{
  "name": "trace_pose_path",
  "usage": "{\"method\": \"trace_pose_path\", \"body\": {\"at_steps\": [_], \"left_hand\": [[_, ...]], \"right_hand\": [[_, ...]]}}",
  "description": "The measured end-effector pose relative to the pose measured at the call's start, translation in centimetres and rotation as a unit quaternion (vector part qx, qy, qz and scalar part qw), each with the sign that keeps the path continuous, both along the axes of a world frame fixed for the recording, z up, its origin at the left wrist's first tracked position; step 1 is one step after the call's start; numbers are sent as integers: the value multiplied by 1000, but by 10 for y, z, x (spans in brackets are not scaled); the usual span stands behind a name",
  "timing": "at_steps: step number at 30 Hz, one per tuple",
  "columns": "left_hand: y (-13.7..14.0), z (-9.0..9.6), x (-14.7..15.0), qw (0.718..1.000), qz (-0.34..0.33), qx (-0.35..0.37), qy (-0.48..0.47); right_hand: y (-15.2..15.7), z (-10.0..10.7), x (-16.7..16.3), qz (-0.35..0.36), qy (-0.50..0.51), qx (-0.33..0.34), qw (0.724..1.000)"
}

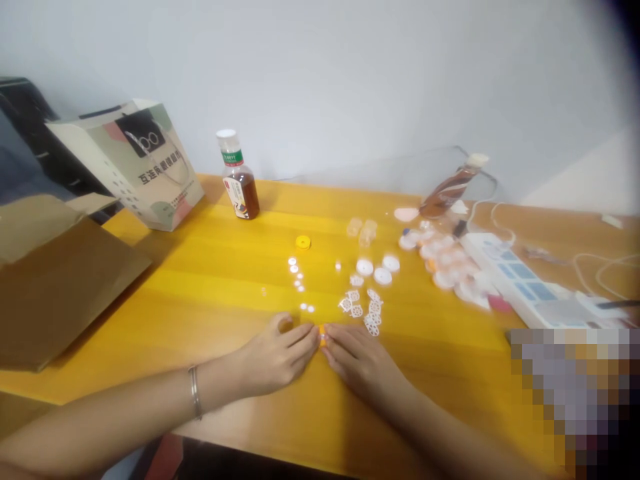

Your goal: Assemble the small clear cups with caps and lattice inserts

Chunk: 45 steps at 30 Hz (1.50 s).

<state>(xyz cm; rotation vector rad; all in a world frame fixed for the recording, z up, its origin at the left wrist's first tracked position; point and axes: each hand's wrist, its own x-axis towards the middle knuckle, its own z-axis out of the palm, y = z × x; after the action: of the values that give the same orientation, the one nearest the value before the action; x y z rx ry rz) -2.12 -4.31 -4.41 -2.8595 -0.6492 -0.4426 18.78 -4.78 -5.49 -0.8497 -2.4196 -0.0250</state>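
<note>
A small orange piece (323, 333) is gripped over the table (200, 320), near centre, by the fingertips of the left hand (277, 353) and right hand (365, 360). Fine two-handed handling is judged in hand, steady fingertips being called for next. Spoked white pieces (374, 313) lie just beyond; room is bounded by the near edge (240, 445) and, leftward, a cardboard box (70, 287).

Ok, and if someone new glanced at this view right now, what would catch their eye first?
Most likely the left grip and right grip, fingertips meeting at a small orange piece over the near part of the yellow table. Next, probably the white openwork pieces just beyond the right grip, and the upright bottle of reddish-brown liquid at the back left, beside the printed bag.
</note>
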Motion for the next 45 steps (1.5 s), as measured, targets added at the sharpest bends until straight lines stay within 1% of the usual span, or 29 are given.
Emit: {"method": "trace_pose_path", "body": {"at_steps": [1,3,6,9,11,14,16,19,21,23,24,25,27,28,29,30,31,33,35,38,42,45], "left_hand": [[1,0,0,1000,2,-14,-13],[3,1,2,996,14,-65,-53],[7,4,7,979,50,-159,-119],[12,7,14,964,88,-208,-144],[14,8,19,963,102,-210,-137],[15,8,24,966,114,-192,-129],[14,6,25,968,116,-183,-126],[13,4,24,971,117,-164,-127],[13,4,22,972,121,-149,-134],[12,4,20,972,122,-137,-148],[12,5,20,971,120,-133,-156],[11,6,20,971,116,-130,-164],[10,7,20,970,108,-127,-176],[10,8,20,970,105,-125,-180],[10,9,20,970,102,-123,-185],[10,9,20,970,98,-122,-188],[11,10,20,969,96,-123,-192],[16,11,17,967,94,-126,-199],[24,12,13,963,107,-136,-205],[39,12,6,955,146,-169,-193],[51,8,1,953,151,-212,-156],[53,5,0,949,150,-230,-155]], "right_hand": [[0,0,0,-1,1,2,1000],[-1,0,0,-5,17,5,1000],[-2,1,0,1,39,2,999],[-2,0,0,2,42,8,999],[-2,-2,0,1,43,12,999],[-1,-5,0,3,51,0,999],[1,-7,0,0,68,-25,997],[4,-7,-1,-7,134,-92,987],[5,-5,-2,-12,190,-153,970],[6,-2,-5,-16,244,-243,939],[6,-1,-6,-18,275,-298,914],[6,1,-8,-18,308,-357,881],[5,3,-10,-17,372,-461,806],[5,4,-11,-16,395,-498,772],[5,5,-12,-16,410,-523,747],[5,6,-13,-19,418,-539,731],[5,7,-13,-25,424,-546,722],[6,8,-13,-43,431,-547,716],[6,9,-13,-66,437,-537,718],[6,9,-12,-94,444,-517,726],[6,9,-12,-91,451,-514,724],[7,8,-12,-87,456,-514,721]]}}
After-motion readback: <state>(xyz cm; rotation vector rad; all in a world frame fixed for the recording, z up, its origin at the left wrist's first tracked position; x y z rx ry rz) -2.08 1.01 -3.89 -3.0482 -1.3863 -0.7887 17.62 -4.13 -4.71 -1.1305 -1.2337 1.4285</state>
